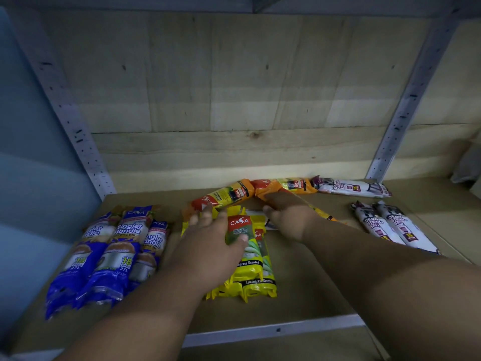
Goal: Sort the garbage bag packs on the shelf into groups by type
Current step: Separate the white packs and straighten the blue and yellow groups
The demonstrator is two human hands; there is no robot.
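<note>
Three blue Singlet Handle packs (109, 256) lie side by side at the shelf's left. Yellow lemongrass-scented packs (256, 272) are stacked in the middle. My left hand (213, 246) rests flat on them, fingers spread, thumb over the top pack's label. Two orange packs (234, 195) lie along the back wall. My right hand (289, 214) reaches over an orange pack (270, 188) and covers another one; its grip is hidden. White Draw String packs lie at the back right (351, 188) and, as a pair, at the right (390, 226).
The brown shelf board (307, 290) has a metal front rail (273, 332). Perforated metal uprights (86, 152) stand at both back corners before a wooden back wall. A pale object (467, 165) sits at the far right.
</note>
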